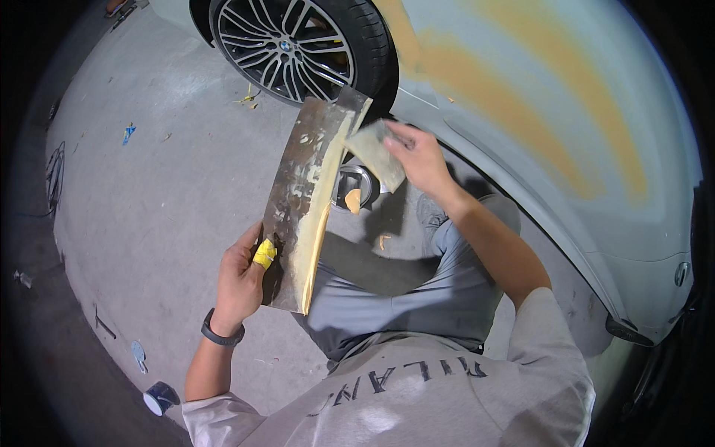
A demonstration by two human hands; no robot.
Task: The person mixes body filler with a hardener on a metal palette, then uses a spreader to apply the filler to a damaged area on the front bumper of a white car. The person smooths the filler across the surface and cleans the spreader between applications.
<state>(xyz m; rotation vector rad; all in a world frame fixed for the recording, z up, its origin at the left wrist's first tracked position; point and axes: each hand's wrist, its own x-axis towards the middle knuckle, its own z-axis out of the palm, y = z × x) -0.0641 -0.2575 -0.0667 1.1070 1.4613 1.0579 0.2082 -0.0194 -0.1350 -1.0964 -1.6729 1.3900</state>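
Note:
My left hand [240, 274], with yellow tape round its thumb, is closed on the lower part of a long dark metal plate [292, 179]. Pale yellow body filler [316, 223] is smeared along the plate's right side, thickest at the edge. Pinched between the fingers and thumb of my right hand [419, 158] is a flat grey filler spreader [378, 155], slightly blurred. It sits close to the plate's upper right edge; I cannot tell whether they touch. Orange-tan filler patches [488, 97] cover part of the pale car panel [536, 160] to the right.
Below the spreader, a round tin [356, 181] with an orange-tan blob stands on the grey floor [164, 201]. A car wheel [287, 46] rises at the top. At lower left lie a small tub [159, 398] and a bluish flat piece [139, 356]. Blue scraps [129, 134] lie further off.

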